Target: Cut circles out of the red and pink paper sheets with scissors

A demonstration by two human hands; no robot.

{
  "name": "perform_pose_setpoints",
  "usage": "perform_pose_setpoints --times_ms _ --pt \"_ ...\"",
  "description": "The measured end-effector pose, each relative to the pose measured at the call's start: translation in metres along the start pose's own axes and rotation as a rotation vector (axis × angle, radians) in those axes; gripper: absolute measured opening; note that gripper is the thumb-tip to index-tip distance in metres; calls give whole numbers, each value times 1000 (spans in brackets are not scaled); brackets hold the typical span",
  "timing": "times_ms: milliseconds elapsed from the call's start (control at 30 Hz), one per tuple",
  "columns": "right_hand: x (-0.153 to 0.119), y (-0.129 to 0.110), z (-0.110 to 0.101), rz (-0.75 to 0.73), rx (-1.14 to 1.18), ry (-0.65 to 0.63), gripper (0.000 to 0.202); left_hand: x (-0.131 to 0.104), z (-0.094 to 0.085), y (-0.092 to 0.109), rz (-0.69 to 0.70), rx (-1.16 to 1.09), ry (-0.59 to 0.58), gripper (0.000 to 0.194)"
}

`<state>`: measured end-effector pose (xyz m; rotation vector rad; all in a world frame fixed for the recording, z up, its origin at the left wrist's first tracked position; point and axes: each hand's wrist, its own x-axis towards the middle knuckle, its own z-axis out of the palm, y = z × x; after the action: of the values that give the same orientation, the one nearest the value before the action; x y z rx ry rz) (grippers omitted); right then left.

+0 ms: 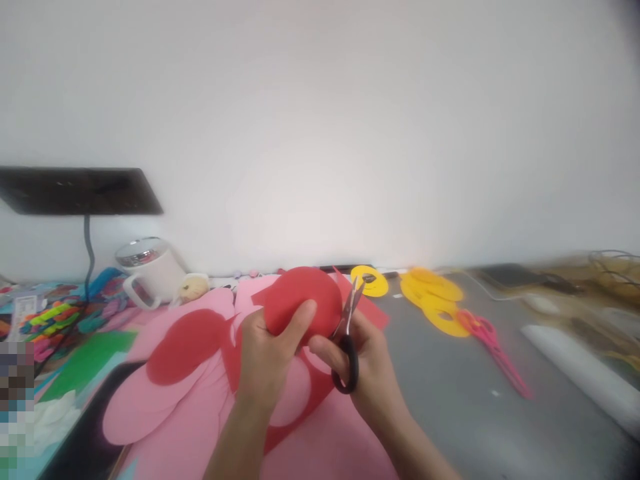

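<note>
A round piece of red paper (305,300) is pinched in my left hand (273,353), thumb on its front face. My right hand (367,353) grips black-handled scissors (349,327), whose parted blades point up at the paper's right edge. Below both hands lie red scraps (320,393) over pink paper. To the left, a red circle (187,347) rests on several pink paper circles (145,407).
Yellow paper rings (435,293) and pink scissors (500,353) lie on the grey mat (435,413) at right. A white mug (155,270), a green sheet (90,360) and colourful craft pieces (50,323) sit at left. A wall rises behind.
</note>
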<state>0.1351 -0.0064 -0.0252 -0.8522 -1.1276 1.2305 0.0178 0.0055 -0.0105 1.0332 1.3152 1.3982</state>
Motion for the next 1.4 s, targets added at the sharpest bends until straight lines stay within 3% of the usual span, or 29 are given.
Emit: perform_pose_setpoints --times_ms 233,400,700,1400 --pt "3 2 -10 74 18 -177 35 -1 -12 15 30 -14 71 41" --pt "4 -2 -9 77 30 -292 37 1 -17 17 38 -8 38 43" --pt "4 -5 -9 114 6 -290 36 -5 -18 25 69 158 40 41" --pt "4 -7 -8 189 -4 -264 35 -4 -24 24 76 196 69 33"
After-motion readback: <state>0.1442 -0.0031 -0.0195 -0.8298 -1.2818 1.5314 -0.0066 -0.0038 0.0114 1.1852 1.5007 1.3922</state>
